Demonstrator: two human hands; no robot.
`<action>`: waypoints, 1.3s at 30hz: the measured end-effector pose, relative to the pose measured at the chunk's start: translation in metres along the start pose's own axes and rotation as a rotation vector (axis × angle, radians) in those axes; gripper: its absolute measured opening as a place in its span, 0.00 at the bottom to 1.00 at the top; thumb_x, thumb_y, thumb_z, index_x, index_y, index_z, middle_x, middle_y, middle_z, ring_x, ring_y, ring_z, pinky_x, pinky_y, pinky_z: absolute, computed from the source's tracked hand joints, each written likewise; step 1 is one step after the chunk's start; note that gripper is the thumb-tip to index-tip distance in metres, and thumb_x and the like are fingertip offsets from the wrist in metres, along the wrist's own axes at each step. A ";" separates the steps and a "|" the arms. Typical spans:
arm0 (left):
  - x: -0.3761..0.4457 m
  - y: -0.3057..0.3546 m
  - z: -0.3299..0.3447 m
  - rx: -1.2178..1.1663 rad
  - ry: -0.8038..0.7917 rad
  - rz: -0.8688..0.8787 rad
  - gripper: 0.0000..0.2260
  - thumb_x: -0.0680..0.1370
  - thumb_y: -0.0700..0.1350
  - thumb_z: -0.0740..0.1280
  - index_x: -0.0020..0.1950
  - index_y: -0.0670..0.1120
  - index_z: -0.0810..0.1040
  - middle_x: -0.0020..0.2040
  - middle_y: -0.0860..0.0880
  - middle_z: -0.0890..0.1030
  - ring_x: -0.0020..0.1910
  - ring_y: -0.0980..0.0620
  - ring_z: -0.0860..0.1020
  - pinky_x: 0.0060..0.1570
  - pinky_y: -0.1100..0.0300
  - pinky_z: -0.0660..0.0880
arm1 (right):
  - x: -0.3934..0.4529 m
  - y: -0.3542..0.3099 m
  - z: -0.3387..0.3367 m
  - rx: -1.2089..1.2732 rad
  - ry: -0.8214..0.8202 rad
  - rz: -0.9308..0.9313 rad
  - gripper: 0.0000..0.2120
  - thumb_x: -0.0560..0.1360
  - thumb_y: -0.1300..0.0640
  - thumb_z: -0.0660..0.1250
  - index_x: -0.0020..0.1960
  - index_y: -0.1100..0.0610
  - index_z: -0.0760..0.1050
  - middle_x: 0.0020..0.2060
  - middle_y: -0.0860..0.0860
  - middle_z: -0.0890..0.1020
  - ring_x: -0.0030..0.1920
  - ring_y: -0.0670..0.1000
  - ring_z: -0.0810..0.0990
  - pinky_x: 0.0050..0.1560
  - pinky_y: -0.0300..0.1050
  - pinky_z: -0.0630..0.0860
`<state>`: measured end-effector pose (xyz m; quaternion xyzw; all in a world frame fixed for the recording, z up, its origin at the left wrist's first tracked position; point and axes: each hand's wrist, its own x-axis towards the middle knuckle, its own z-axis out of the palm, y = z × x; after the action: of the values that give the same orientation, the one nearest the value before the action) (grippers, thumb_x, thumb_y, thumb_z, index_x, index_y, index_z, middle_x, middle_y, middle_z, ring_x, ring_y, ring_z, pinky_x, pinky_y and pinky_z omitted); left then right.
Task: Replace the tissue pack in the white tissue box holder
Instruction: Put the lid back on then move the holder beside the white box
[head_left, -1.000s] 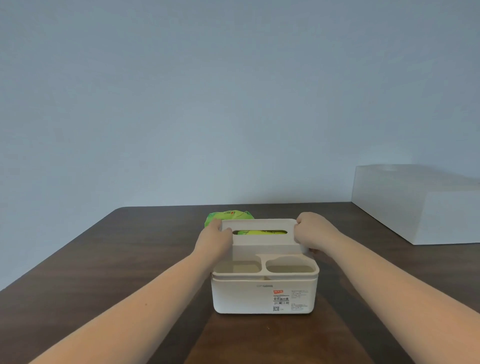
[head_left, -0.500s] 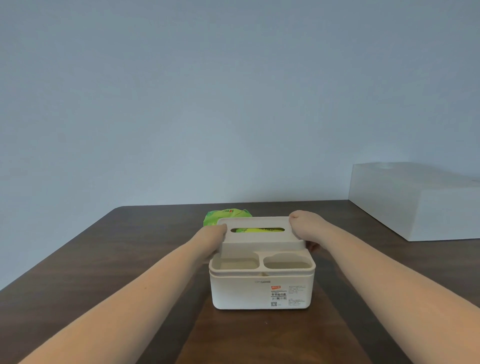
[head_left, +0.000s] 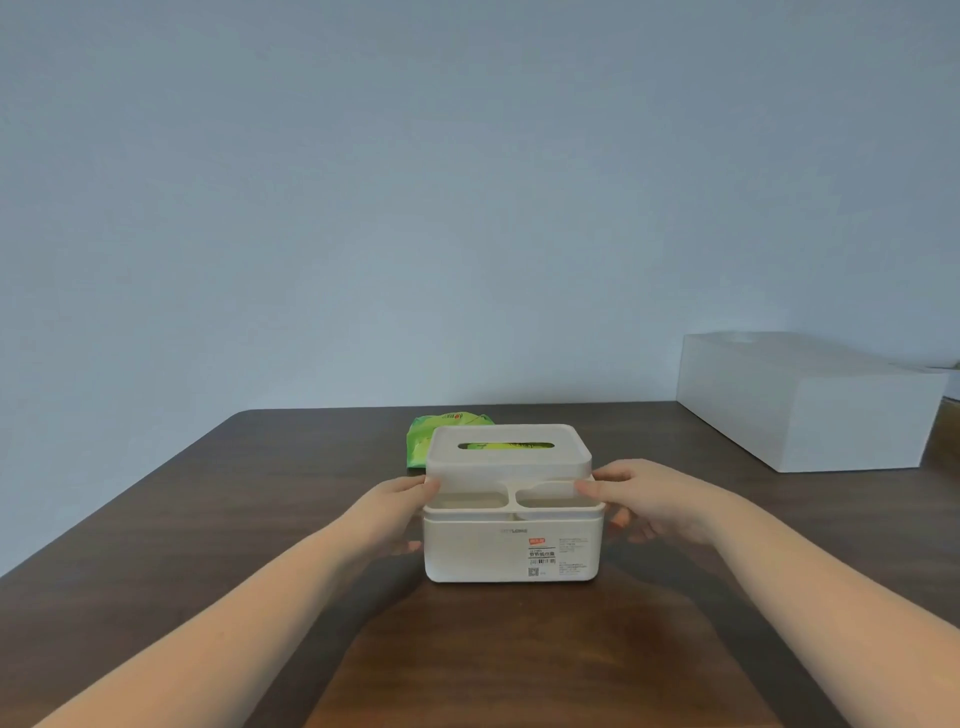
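Holder: white tissue box holder (head_left: 511, 548), upright on the dark wooden table (head_left: 208, 519), between the two hands; printed label with red tag and barcode on its near face, below and inward of the right fingertips.
Lid: white slotted lid (head_left: 508, 451), raised section at the holder's far half, just above the thumbs of both hands; its long slot faces up, and green shows through it.
Compartments: two shallow open trays (head_left: 511, 501) along the near top, directly between the left and right thumbs.
Left hand: left hand (head_left: 392, 514) pressed against the holder's left side; thumb on the upper rim at the lid's lower edge, remaining fingers curled down the side wall, one fingertip visible near the lower left face. Fingers clamped on the holder.
Right hand: right hand (head_left: 652, 501) against the holder's right side; thumb laid on the rim at the right tray, other fingers spread below and behind the side wall. Whether those lower fingers touch the wall cannot be told.
Tissue pack: green tissue pack (head_left: 431, 439) lying on the table beyond the left fingers, behind the holder's far left corner, partly hidden by the lid.
Other item: large white rectangular box (head_left: 810, 400), far beyond and outward of the right fingers, at the table's right edge.
Backdrop: plain pale blue wall (head_left: 467, 182).
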<state>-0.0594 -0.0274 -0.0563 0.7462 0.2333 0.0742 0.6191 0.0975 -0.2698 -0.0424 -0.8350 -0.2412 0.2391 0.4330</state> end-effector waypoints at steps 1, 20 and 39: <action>-0.004 0.001 0.003 -0.023 0.016 -0.002 0.15 0.81 0.52 0.61 0.62 0.47 0.78 0.58 0.47 0.84 0.56 0.48 0.81 0.51 0.55 0.78 | 0.000 0.000 0.002 0.009 0.023 0.010 0.13 0.76 0.45 0.67 0.55 0.51 0.80 0.51 0.56 0.85 0.39 0.51 0.80 0.37 0.43 0.72; 0.000 -0.001 0.003 0.196 0.095 -0.037 0.17 0.80 0.53 0.60 0.54 0.43 0.82 0.50 0.46 0.86 0.44 0.51 0.85 0.40 0.60 0.82 | -0.005 -0.012 0.009 -0.116 -0.008 0.102 0.11 0.80 0.48 0.61 0.48 0.53 0.78 0.32 0.53 0.78 0.28 0.50 0.74 0.26 0.37 0.62; 0.013 0.000 0.041 0.128 0.449 0.046 0.13 0.75 0.43 0.61 0.32 0.41 0.69 0.28 0.46 0.70 0.24 0.46 0.75 0.49 0.38 0.81 | 0.010 -0.003 0.030 0.193 0.257 0.176 0.08 0.76 0.67 0.61 0.54 0.65 0.74 0.51 0.63 0.81 0.43 0.64 0.85 0.37 0.54 0.85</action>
<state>-0.0317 -0.0582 -0.0674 0.7538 0.3525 0.2375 0.5011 0.0861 -0.2441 -0.0568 -0.8310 -0.0857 0.1897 0.5158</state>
